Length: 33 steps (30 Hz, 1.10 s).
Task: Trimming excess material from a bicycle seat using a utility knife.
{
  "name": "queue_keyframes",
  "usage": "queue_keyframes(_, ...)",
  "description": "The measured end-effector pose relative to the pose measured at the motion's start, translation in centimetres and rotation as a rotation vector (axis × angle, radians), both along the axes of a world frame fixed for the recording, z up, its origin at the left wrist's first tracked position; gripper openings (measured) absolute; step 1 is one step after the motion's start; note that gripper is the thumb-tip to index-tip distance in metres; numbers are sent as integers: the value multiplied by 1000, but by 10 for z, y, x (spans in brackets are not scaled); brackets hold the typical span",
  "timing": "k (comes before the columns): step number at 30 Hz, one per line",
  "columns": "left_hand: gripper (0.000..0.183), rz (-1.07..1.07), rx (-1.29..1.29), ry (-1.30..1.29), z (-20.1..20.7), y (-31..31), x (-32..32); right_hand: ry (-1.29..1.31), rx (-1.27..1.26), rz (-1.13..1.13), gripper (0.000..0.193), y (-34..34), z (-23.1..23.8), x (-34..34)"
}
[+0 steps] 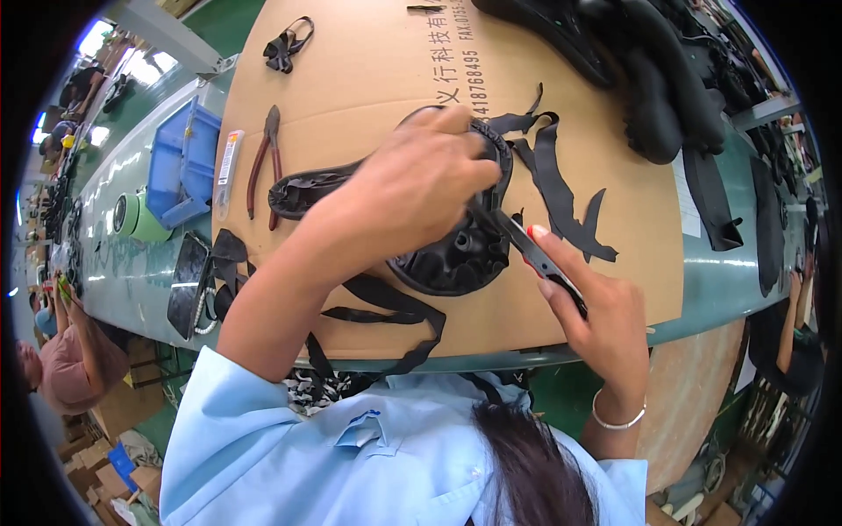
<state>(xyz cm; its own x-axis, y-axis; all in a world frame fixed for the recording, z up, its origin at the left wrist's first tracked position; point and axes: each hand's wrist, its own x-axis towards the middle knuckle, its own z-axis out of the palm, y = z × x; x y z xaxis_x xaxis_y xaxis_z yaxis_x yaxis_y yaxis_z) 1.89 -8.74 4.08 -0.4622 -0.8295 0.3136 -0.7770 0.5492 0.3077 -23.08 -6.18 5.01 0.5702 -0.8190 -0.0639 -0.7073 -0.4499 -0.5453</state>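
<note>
Nearest the camera, the light-blue sleeves and dark hair of the person fill the lower edge, and both forearms rise from there toward the work. On the sheet of brown cardboard (368, 79) that covers the green desk (728, 280) lies a black moulded saddle shell (447, 254), underside up, with ribs and sockets showing in its broad end. Its long axis runs roughly left to right: the narrow nose (294, 191) points to the person's left, the wide end lies toward the right and slightly nearer the body. The left hand (412, 180) lies over the middle of the shell with fingers curled closed over its far rim, pressing it down; this hand is directly on the part. The right hand (596, 307) stands just beside the wide end, on its right and near side, closed around a slim black knife (531, 250) with the forefinger laid along its back. The blade runs up and to the left, and its tip meets the shell's rim just below the left fingers; whether it has entered the material cannot be made out. Black trimmed strips (561, 193) lie on the cardboard to the right of the shell, and a black strap (395, 316) loops in front of it. Red-handled pliers (263, 162) rest well to the left, beside a blue tray (180, 162).
</note>
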Motion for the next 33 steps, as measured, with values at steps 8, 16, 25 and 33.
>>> queue_keyframes(8,28,18,-490,268,-41,-28,-2,-364,525,-287,50,49,-27,9)
queue_keyframes(16,46,568,-172,741,-36,-42,11,-307,172,-305,52,86,-25,20)
queue_keyframes(25,63,434,263,-68,4,75,22,-9,85,225,51,-50,7,-31)
queue_keyframes(33,57,-113,858,1585,-12,0,-1,50,120,263,57,-16,2,-27)
